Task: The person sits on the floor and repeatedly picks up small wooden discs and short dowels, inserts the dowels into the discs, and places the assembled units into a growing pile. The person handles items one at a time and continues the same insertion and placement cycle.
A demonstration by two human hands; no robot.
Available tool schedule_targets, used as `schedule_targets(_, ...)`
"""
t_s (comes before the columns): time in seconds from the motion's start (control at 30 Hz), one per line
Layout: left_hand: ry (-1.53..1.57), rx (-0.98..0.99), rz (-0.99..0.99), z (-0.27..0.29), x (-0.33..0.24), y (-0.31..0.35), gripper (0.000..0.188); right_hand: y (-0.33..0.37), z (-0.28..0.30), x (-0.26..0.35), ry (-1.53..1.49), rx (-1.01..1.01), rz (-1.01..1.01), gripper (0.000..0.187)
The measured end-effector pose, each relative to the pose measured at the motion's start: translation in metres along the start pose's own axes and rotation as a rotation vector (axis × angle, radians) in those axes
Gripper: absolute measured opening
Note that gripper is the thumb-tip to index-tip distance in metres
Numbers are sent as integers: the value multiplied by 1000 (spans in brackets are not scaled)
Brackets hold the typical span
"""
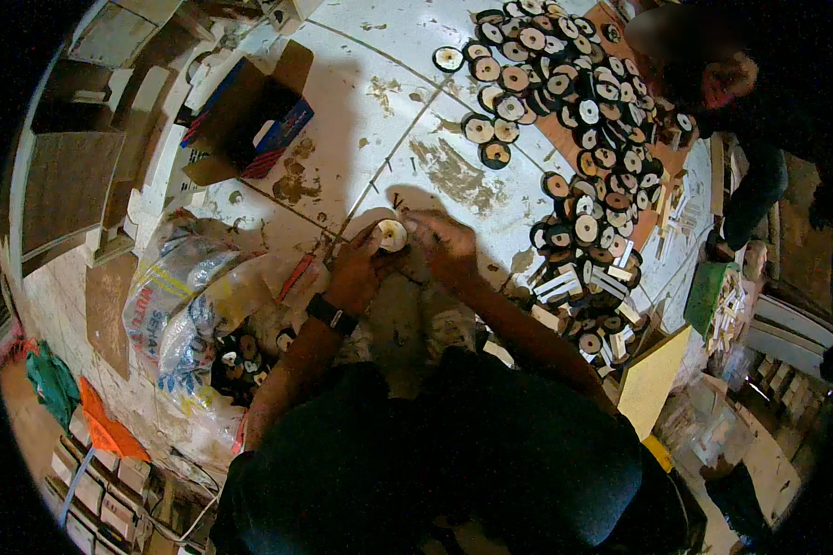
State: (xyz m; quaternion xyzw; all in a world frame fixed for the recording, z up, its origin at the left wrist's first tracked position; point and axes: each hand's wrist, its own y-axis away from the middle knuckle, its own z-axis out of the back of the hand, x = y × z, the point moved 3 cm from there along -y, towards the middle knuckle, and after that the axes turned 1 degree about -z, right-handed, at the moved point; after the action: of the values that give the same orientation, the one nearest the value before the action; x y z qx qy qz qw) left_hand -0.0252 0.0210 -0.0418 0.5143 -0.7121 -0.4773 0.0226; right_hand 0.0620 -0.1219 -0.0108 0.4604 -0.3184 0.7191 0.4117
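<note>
Our dark garment [435,444] spreads below our left hand [357,268], which grips a pale round disc [391,237]. Our right hand [442,246], its grip unclear, is just beside it, left of heaped black-rimmed discs [587,113].

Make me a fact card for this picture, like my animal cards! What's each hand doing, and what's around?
Left hand: holds a pale disc
Right hand: fingers close to the disc; can't tell if it grips anything
Wristband: dark, left wrist
Right side: big disc pile, pale wood strips
Upper left: open box
Left side: plastic bag, more discs beside it
Other person: upper right, near the pile
</note>
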Motion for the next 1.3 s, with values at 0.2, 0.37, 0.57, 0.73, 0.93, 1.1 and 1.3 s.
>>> schedule_targets(0.2,-94,-12,64,-9,-8,2,38,7,-8,12,-18,11,-31,16)
schedule_targets(0.37,-838,175,-459,-14,-18,1,38,0,4,-12,-298,-78,-353,14)
schedule_targets(0.57,-711,134,-419,-28,-18,7,67,-12,12,-22,-182,107,-177,15)
schedule_targets(0.73,-825,91,-464,-44,-36,18,89,-3,10,-19,190,204,45,15)
schedule_targets(0.93,-381,243,-166,-58,-36,18,97,4,18,-25,28,216,-137,16)
schedule_targets(1.1,-661,219,-184,-57,-34,19,96,-1,31,-13,238,416,7,21)
schedule_targets(1.3,-700,232,-332,-56,-34,15,90,-13,39,10,29,592,87,33)
